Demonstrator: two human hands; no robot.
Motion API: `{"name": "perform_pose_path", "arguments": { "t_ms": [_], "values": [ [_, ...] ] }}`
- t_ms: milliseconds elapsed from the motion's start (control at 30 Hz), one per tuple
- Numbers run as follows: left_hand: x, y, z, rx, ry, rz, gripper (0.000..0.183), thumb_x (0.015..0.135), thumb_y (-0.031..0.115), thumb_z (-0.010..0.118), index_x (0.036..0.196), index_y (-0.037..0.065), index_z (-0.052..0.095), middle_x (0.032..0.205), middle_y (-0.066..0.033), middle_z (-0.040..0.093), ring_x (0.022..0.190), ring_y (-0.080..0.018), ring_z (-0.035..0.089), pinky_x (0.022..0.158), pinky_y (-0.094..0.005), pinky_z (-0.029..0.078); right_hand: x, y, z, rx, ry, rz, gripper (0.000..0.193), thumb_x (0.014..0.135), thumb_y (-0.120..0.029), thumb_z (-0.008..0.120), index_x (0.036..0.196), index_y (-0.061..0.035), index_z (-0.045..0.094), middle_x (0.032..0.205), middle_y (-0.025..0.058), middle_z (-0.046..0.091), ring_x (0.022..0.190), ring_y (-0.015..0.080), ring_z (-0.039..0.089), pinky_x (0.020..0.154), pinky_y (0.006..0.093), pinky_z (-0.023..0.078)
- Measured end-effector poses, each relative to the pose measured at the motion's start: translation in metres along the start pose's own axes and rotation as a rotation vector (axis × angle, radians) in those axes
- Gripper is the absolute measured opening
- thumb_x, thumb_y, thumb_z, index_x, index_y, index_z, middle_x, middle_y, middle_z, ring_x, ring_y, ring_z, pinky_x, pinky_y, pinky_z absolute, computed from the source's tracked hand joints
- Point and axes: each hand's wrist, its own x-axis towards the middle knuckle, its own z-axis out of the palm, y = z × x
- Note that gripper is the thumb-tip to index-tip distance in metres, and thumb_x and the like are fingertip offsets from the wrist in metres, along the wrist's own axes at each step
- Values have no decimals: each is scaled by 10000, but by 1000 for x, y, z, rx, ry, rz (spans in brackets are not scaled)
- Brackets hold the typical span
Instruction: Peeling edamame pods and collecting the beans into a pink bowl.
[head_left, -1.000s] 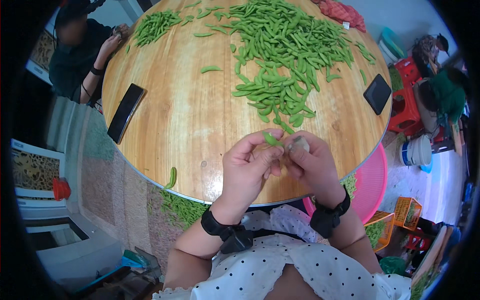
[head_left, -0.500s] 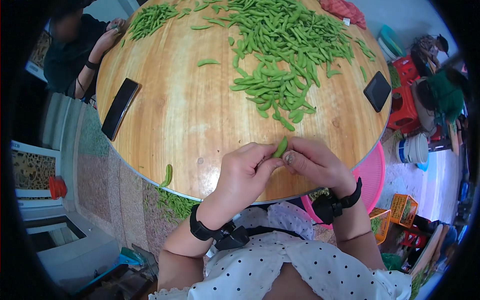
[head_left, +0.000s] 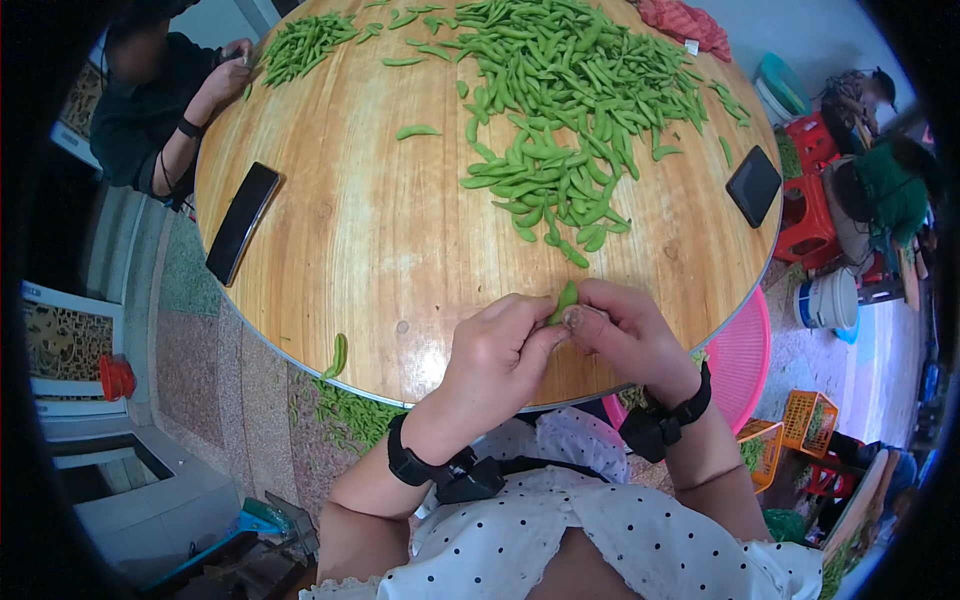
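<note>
The bare left hand (head_left: 500, 345) and bare right hand (head_left: 628, 335) together pinched a plump green pod (head_left: 567, 297), its lower part hidden in their grip, over a round, wood-grained table (head_left: 340, 240). Beyond lay a loose heap of curved green pods (head_left: 590, 90).

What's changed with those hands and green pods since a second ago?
The plump green bean pod between the bare left hand and bare right hand now tips rightward; earlier, the pod there tipped leftward. The left hand has rolled, its back upward. The heaped green pods and the black rectangular phone at left stayed on the round wooden table.
</note>
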Motion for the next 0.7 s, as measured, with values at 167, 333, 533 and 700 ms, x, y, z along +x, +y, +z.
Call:
{"name": "perform_pose_path", "arguments": {
  "t_ms": [167,333,533,700],
  "values": [
    [-2,3,-2,-543,-83,-442,92,831,53,557,862,-33,562,684,-59,571,524,-99,527,471,-229,409,-2,-5,-3,76,-38,-30,129,859,-133,515,844,-11,553,673,-23,424,630,42,385,529,210,322],
    [-1,-3,-4,-773,-98,-525,144,888,91,482,881,-26,567,713,-31,576,493,-55,471,448,-200,381,-2,-3,-8,-72,-55,-85,143,855,-146,529,823,-12,563,654,-12,448,607,46,391,524,211,328],
    [-2,0,3,-655,-60,-534,135,884,77,488,931,-24,562,732,-46,590,526,-43,473,449,-169,356,1,-11,-13,-310,104,-89,117,783,-124,628,837,-24,601,637,20,511,577,72,453,520,228,376],
    [-1,5,10,-293,-21,-303,107,867,80,518,886,-17,559,717,3,556,611,-21,474,532,-165,383,1,-16,-6,-378,261,-292,142,724,-87,673,841,-24,624,687,38,557,600,107,515,546,237,405]
  ]
}}
